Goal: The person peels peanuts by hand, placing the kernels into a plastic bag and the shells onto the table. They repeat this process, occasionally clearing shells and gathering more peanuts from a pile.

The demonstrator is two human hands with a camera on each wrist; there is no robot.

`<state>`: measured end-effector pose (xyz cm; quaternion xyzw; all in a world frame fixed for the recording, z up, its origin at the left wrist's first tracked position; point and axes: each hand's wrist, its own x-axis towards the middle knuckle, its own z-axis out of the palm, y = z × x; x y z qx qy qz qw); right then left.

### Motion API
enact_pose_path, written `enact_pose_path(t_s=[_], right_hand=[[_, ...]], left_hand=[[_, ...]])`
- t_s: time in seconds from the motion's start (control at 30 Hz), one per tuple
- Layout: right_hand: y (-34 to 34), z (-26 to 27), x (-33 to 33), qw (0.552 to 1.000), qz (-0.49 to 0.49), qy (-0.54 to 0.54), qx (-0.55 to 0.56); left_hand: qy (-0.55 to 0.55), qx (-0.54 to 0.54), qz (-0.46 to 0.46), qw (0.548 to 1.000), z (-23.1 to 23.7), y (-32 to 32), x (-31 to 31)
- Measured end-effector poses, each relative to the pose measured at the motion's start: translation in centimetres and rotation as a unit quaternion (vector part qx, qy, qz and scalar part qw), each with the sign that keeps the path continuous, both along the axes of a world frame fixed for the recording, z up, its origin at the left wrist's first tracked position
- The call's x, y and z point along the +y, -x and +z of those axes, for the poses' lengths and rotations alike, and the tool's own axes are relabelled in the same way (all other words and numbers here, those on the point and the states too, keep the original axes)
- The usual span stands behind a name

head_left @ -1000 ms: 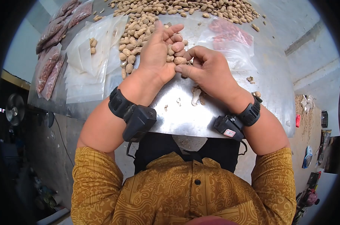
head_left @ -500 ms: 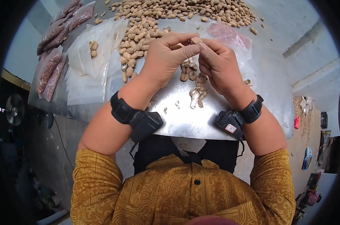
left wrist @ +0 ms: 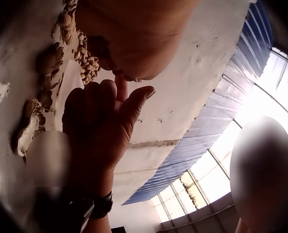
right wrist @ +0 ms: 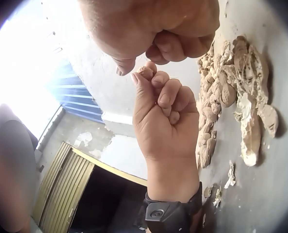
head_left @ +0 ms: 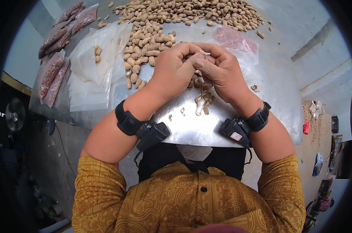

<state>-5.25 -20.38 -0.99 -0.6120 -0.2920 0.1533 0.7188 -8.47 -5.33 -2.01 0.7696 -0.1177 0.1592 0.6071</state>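
Note:
In the head view, my left hand (head_left: 174, 70) and right hand (head_left: 224, 72) meet over the metal table, thumbs close together. A peanut (right wrist: 145, 73) is pinched between the thumb and index finger of my left hand, plainest in the right wrist view. Another peanut (right wrist: 174, 117) sits under that hand's curled fingers. My right hand's curled fingers are at the pinched peanut, which they partly hide in the head view. Broken peanut shells (head_left: 202, 103) lie on the table below the hands. A pile of unshelled peanuts (head_left: 145, 42) spreads beyond my left hand.
Clear plastic bags (head_left: 94, 73) lie flat at the left, a few peanuts (head_left: 97, 53) on them. Filled bags of red kernels (head_left: 51, 75) line the table's left edge. Another bag with red kernels (head_left: 236, 40) lies beyond the right hand.
One second ago my left palm was turned up with peanuts in it and my right fingers at one. Both hands then came together around a peanut and now sit closer, thumbs nearly overlapping.

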Motion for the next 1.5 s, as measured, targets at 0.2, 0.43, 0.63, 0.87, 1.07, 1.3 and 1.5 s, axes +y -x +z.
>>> enact_pose_path(t_s=[0.2,0.43,0.63,0.87,1.07,1.3,1.5], right_hand=[[0.5,0.4,0.1,0.999,-0.01,-0.004,0.03],[0.3,-0.1,0.2,0.996,-0.004,-0.087,0.017],[0.2,-0.4,0.3,0.963,0.06,-0.209,0.158],[0.0,-0.7,0.2,0.934,0.129,-0.252,0.217],[-0.4,-1.0,0.3,0.93,0.125,-0.21,0.273],[-0.8,-1.6,0.2,0.899,0.175,-0.221,0.334],[-0.8,-0.9,0.0,0.951,0.004,-0.177,0.255]], left_hand=[[0.049,-0.007,-0.014,0.999,0.2,0.3,-0.2],[0.343,0.101,-0.167,0.919,0.2,-0.3,-0.4],[0.394,0.107,-0.186,0.893,0.2,-0.4,-0.6],[0.279,0.138,-0.208,0.927,1.4,-0.2,0.7],[-0.009,-0.053,-0.005,0.999,1.7,0.1,0.4],[-0.211,-0.225,0.06,0.949,2.1,-0.3,1.1],[-0.206,0.026,-0.108,0.972,2.9,-0.1,3.2]])
